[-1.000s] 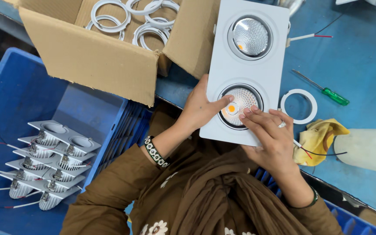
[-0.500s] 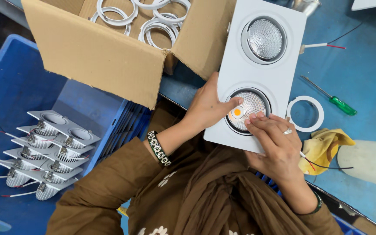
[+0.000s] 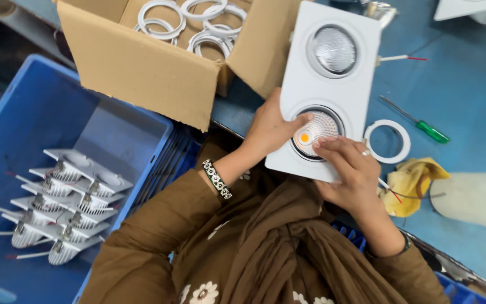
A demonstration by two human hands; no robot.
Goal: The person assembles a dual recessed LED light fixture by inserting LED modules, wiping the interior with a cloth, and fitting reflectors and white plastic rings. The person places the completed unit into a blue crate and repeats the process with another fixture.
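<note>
On the blue worktop [image 3: 468,101], near its front edge, a white twin-lamp fitting [image 3: 327,95] is gripped at its lower lamp by the left hand [image 3: 271,129] and pressed by the closed fingers of the right hand [image 3: 350,171], whose palm is hidden, while the cardboard box [image 3: 142,67] is cut off at the top.

Centre frame: left hand [image 3: 268,129] and right hand [image 3: 350,169] grip the lower end of a white twin-lamp fixture [image 3: 327,84], fingers on its lower lamp [image 3: 315,132]. Upper left: carton [image 3: 142,62] of white rings [image 3: 161,17]. Lower left: blue crate [image 3: 40,107] of stacked fixtures [image 3: 63,197]. Right: ring [image 3: 387,141], screwdriver [image 3: 417,121], yellow cloth [image 3: 409,183].
</note>
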